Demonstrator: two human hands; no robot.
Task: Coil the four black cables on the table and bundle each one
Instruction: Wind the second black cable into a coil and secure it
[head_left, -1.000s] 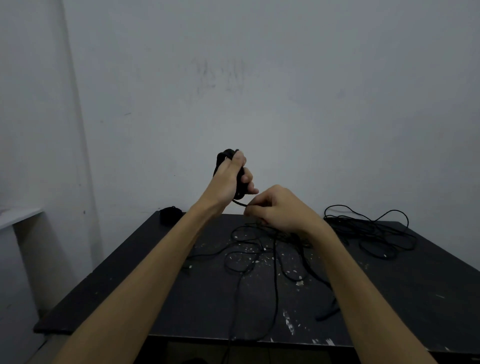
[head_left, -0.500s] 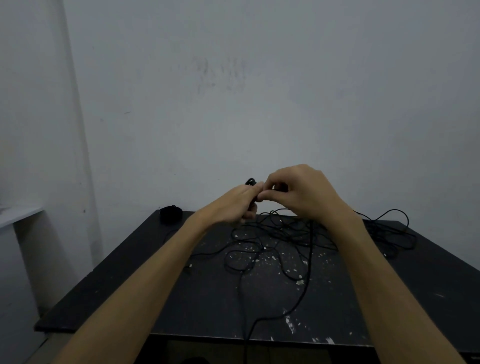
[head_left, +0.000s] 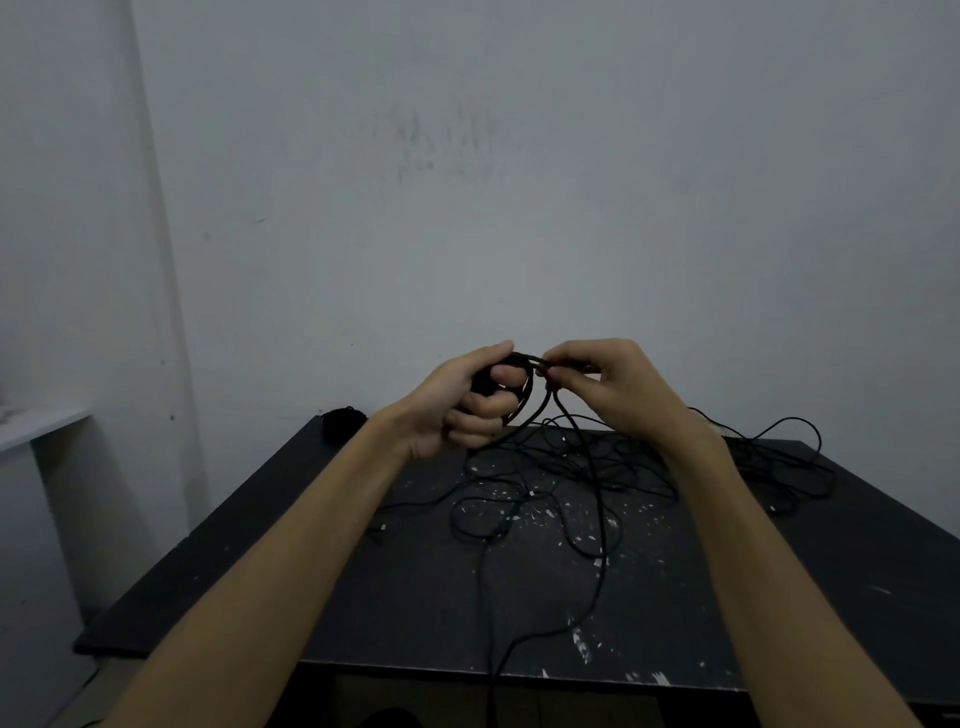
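Coil (head_left: 511, 384) now bigger; left hand (head_left: 457, 402) grips it, right hand (head_left: 608, 387) pinches its strand.

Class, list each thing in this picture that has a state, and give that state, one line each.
left hand: grips a partly wound coil
coil: small loops, held above the table
right hand: pinches the cable beside the coil
loose cables: tangled, uncoiled on the table
bundle: wound, lying at the far left corner

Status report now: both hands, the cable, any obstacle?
Left hand grips small coil. Right hand pinches the cable at coil top. Loose tail runs over tangled cables on table; may snag.
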